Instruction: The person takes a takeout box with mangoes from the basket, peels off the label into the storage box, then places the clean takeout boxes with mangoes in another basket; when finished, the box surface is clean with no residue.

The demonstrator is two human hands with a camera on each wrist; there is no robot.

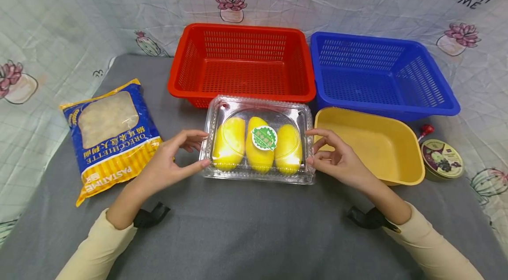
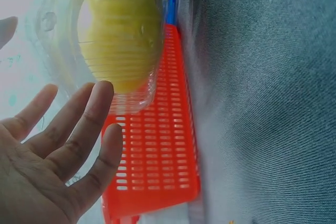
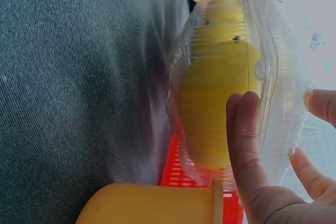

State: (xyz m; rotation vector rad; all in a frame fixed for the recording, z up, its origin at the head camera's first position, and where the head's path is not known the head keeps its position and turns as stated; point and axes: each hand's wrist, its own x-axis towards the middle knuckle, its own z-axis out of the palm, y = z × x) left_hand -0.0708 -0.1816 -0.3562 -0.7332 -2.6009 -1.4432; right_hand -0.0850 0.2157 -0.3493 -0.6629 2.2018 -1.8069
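Observation:
A clear plastic clamshell box [image 1: 259,140] with three yellow mangoes [image 1: 289,147] and a green-and-white sticker lies in the middle, its back edge overlapping the red basket's front in the head view. At the box's left side is my left hand [image 1: 168,158], thumb and index fingertips right at the edge, the fingers spread in the left wrist view. My right hand [image 1: 339,156] is at the opposite side, its fingers fairly straight. In the right wrist view its fingertips [image 3: 244,103] overlap the box wall and the lid seam.
Behind the box stand a red basket [image 1: 242,94] and a blue basket [image 1: 381,106]. A yellow tub [image 1: 369,143] sits right of the box, beside a round tin [image 1: 442,158] and a red lollipop [image 1: 427,129]. An orecchiette pasta bag [image 1: 113,136] lies left on the grey cloth.

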